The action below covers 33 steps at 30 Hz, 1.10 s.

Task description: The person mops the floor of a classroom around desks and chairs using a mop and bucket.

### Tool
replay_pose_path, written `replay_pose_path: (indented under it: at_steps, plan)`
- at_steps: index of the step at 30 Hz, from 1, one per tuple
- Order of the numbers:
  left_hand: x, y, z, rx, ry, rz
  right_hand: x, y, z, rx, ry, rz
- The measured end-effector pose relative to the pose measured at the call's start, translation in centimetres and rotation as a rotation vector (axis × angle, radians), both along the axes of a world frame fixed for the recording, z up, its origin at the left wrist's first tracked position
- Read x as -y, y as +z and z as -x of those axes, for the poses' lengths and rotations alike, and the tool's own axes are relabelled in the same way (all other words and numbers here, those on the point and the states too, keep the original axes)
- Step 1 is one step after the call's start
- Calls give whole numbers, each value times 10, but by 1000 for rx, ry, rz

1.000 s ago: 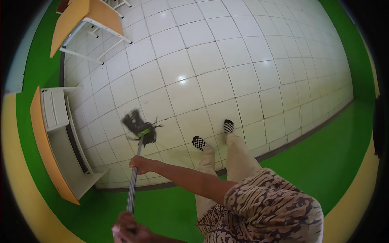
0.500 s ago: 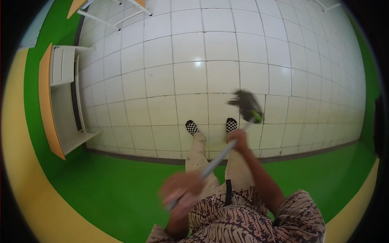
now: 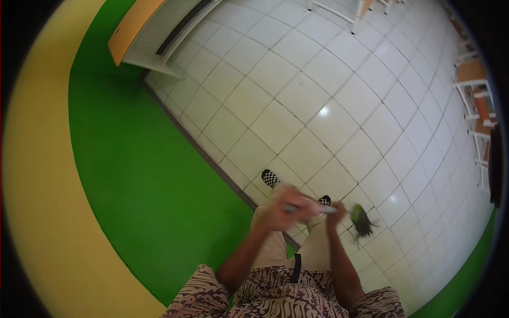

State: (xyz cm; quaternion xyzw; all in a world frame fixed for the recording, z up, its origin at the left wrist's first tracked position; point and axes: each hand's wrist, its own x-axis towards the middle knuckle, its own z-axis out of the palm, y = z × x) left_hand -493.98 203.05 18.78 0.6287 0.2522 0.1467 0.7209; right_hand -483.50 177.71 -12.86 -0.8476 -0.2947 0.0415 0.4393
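Note:
My left hand (image 3: 290, 210), slightly blurred, is closed around the upper part of a mop's pale handle (image 3: 324, 209). Lower on the same handle, my right hand (image 3: 336, 213) is wrapped round it, close to the mop head. The mop head (image 3: 363, 223) has a green cap and dark grey strands that splay out, and it overlaps the white tiles to the right of my feet. Two black-and-white checkered shoes (image 3: 271, 178) show just beyond my hands, one partly hidden by the handle.
White floor tiles (image 3: 297, 135) spread ahead and to the right. On the left runs a green and yellow wall (image 3: 143, 175) with a dark baseboard. A desk (image 3: 130, 34) stands against it at upper left. Chairs (image 3: 474, 79) line the far right, and table legs (image 3: 339, 18) show at the top.
My view has turned right, with chairs now visible. Both hands have come closer together on the mop handle, and the mop head has swung to my right side.

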Motion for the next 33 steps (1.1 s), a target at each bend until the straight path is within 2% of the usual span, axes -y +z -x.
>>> replay_pose_path:
  at_steps: [1, 2, 3, 4, 5, 6, 7, 8, 9, 11, 14, 15, 16, 17, 18, 20, 22, 23, 24, 25, 26, 27, 29, 30, 32, 33]
  plan:
    - [-45, 39, 32, 250, 294, 41, -80, 44, 31, -100, 124, 3]
    - [-85, 76, 72, 200, 365, -25, -157, 83, 64, -71, 187, -74]
    - [-103, 91, 108, 429, 445, -89, -218, 103, 103, -29, 189, -207]
    - [-122, 133, 145, 366, 433, -172, -266, 124, 134, -86, 355, -294]
    - [-137, 166, 161, 319, 444, -308, -318, 152, 161, -108, 398, -379]
    - [-148, 184, 177, 274, 455, -446, -358, 160, 185, -180, 557, -449]
    - [-157, 185, 191, 278, 480, -453, -397, 158, 206, -215, 670, -450]
    - [-161, 184, 204, 276, 633, -515, -431, 174, 215, -212, 791, -482]
    - [-181, 178, 220, 263, 787, -560, -474, 160, 232, -197, 946, -433]
    - [-201, 148, 249, 262, 831, -599, -542, 126, 262, -143, 1176, -420]
    - [-231, 90, 248, 277, 1057, -800, -639, 92, 277, -97, 1277, -656]
    - [-237, 62, 245, 268, 1092, -883, -667, 77, 278, 84, 1288, -560]
    - [-234, 23, 251, -86, 1231, -959, -691, 64, 279, 11, 1263, -365]
    - [-229, -3, 254, -459, 1347, -1014, -710, 50, 280, -19, 1198, -585]
    - [-233, -2, 249, -464, 1361, -1000, -711, 52, 276, -44, 1167, -504]
    - [-254, 15, 247, -277, 1611, -723, -711, 67, 279, -53, 1102, -401]
    - [-249, 77, 257, -105, 1418, -693, -668, 94, 285, -82, 1003, -460]
    - [-247, 111, 255, -18, 1330, -614, -642, 106, 288, -120, 946, -534]
    - [-245, 139, 253, 68, 1238, -540, -615, 120, 288, -179, 936, -500]
    - [-241, 160, 265, 187, 1068, -347, -593, 133, 286, -172, 966, -410]
    - [-240, 171, 277, 300, 888, -159, -582, 134, 289, -141, 964, -464]
    - [-245, 172, 274, 305, 895, -167, -586, 143, 292, -226, 1004, -517]
    - [-258, 169, 266, 327, 1272, -438, -618, 147, 298, -237, 1135, -610]
    - [-265, 169, 270, 331, 1268, -440, -635, 145, 300, -234, 1132, -612]
    - [-283, 170, 277, -8, 1307, -360, -675, 138, 299, -128, 1325, -436]
    - [-302, 159, 273, -8, 1314, -358, -702, 130, 299, -129, 1332, -434]
